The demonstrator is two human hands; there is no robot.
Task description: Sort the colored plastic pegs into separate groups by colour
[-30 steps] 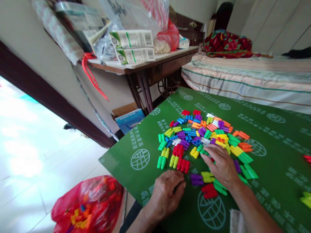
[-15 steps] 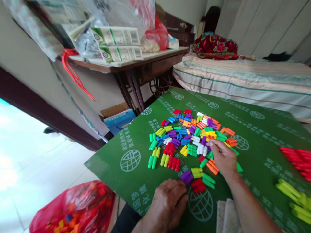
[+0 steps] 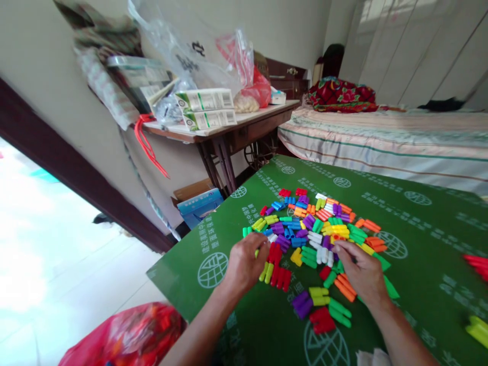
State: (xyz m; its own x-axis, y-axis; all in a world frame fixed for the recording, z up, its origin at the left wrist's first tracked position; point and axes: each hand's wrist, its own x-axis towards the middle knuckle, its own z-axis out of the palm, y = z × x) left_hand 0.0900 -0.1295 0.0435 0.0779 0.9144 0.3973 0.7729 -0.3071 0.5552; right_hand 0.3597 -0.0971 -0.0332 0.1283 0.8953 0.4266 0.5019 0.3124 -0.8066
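Many small joined-tube plastic pieces (image 3: 298, 242) in several colours lie in a loose pile on a green table mat (image 3: 179, 274). At the pile's left edge, my left hand (image 3: 246, 262) has its fingers curled round a yellow-green piece (image 3: 257, 252), which they partly cover. Red pieces (image 3: 281, 278) lie just right of that hand. My right hand (image 3: 360, 269) is over the right side, thumb and forefinger pinched beside a small orange piece (image 3: 337, 237). Whether it holds that piece is unclear. White pieces (image 3: 324, 255) lie left of those fingertips, and orange tubes (image 3: 345, 287) are below.
Purple, yellow-green, green and red pieces (image 3: 322, 320) form a small group nearer me. More red pieces (image 3: 476, 265) lie at the far right. A red plastic bag (image 3: 125, 335) is low at left. Beyond stand a side table with boxes (image 3: 208, 109) and a bed (image 3: 381, 137).
My left hand has moved from the mat's near side forward to the pile's left edge. My right hand stays over the pile's right side. The whole view has shifted a little.
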